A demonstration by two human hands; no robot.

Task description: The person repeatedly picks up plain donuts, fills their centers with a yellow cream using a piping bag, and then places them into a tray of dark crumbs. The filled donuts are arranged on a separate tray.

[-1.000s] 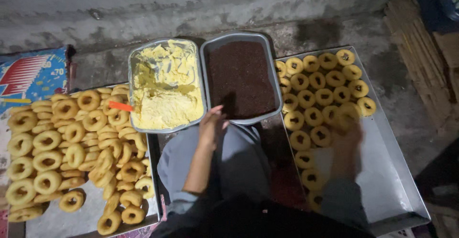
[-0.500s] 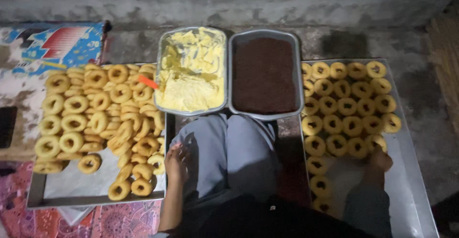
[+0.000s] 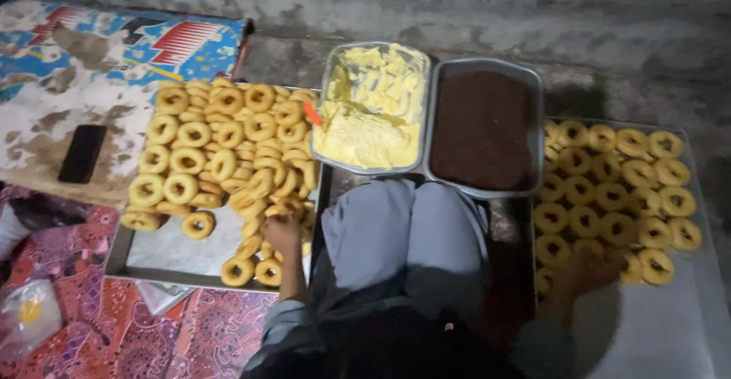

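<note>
Reaching among plain rings point(image 3: 228, 158) at nine o'clock, left hand point(image 3: 282, 234) touched one, grip unclear; right hand point(image 3: 590, 272) lay released on tray point(image 3: 670, 326) at three o'clock.

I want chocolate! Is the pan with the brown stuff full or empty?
Full. The brown filling covers the whole grey pan, hiding the bottom nearly up to its rim.

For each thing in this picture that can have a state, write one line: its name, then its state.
Yellow cream tray: partly scooped out.
Brown topping tray: full, level.
Left doughnut tray: rings heaped, near corner bare.
Right doughnut tray: rings in rows, near part bare.
Left hand: on plain rings.
Right hand: on the rows.
</note>
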